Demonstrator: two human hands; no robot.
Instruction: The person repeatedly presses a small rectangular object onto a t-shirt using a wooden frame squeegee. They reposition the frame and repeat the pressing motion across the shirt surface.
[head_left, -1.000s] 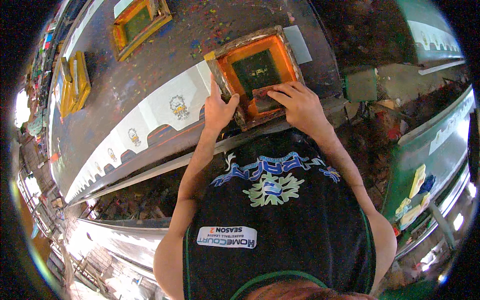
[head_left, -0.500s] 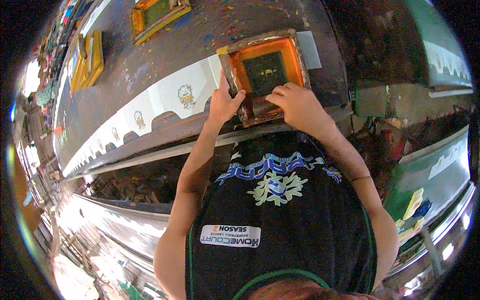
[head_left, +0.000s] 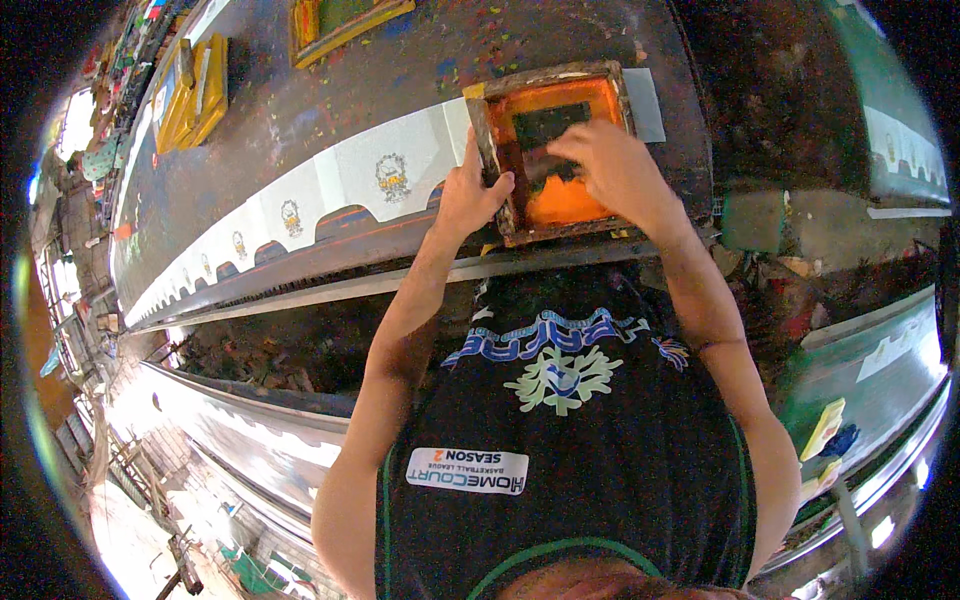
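Observation:
A wooden-framed printing screen (head_left: pixel 565 236) lies on the dark table, its mesh orange with a dark square at the far part. My left hand (head_left: pixel 472 200) grips the frame's left side, thumb on top and fingers along the outer edge. Inside the frame, my right hand (head_left: pixel 625 170) is closed over a dark brown squeegee (head_left: pixel 537 168), mostly hidden by the fingers and slightly blurred. Under the screen's left side runs a row of white cut pieces (head_left: pixel 430 160), several bearing a small dark and yellow print.
Another yellow-edged screen (head_left: pixel 350 38) lies at the far edge of view. Yellow wooden frames (head_left: pixel 195 100) are stacked at the far left. A pale sheet (head_left: pixel 645 105) sticks out right of my screen. Further right stands a green table (head_left: pixel 870 400) with a yellow block (head_left: pixel 824 428).
My right hand has moved the squeegee away from me over the mesh, and bright orange now shows on the near part. My left hand keeps its hold on the frame.

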